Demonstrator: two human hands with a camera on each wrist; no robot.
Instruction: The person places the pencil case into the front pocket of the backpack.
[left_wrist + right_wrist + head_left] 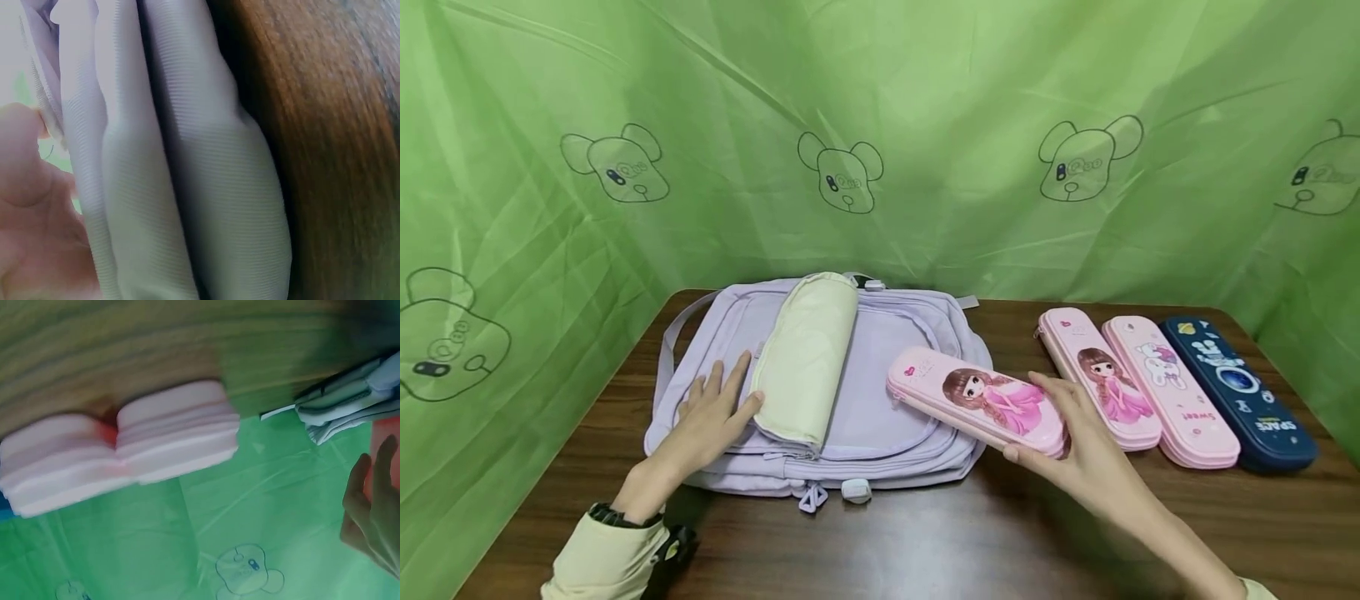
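Observation:
A lilac backpack [880, 350] lies flat on the table, with a cream fabric piece [808, 358] across its front. Whether that piece is a turned-back pocket flap or a separate pouch, I cannot tell. My left hand [711, 417] rests on the backpack's left part, fingers spread, the thumb at the cream piece's edge. In the left wrist view the backpack's side [144, 156] hides part of this hand. My right hand [1082, 433] grips a pink pencil case [977, 396] with a doll picture by its right end, its far end over the backpack.
Right of the backpack lie another pink doll pencil case [1097, 375], a pink rabbit pencil case [1172, 392] and a navy space pencil case [1240, 392], side by side. Green printed cloth [955, 167] hangs behind the brown wooden table [925, 550].

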